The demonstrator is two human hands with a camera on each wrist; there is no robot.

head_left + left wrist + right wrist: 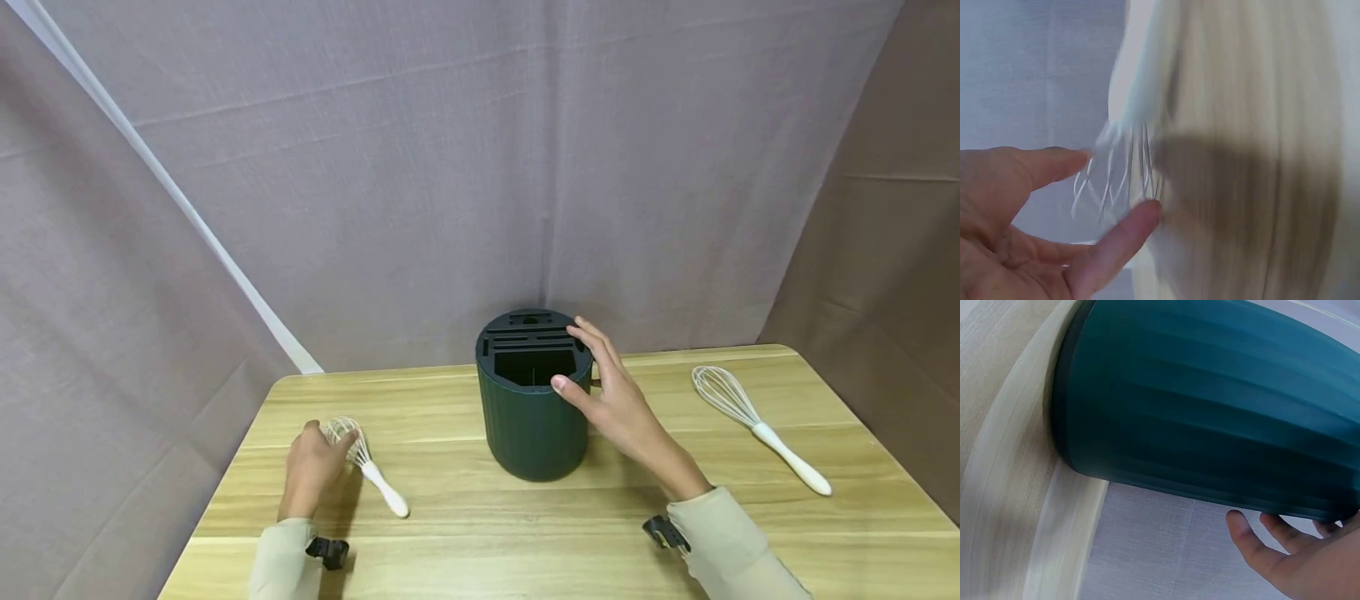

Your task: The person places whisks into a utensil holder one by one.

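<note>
My left hand point(311, 468), fingers loosely spread, touched the small whisk point(365, 462) lower left, handle trailing lower right. My right hand point(611, 398) gripped the green holder point(528, 417) at centre.
</note>
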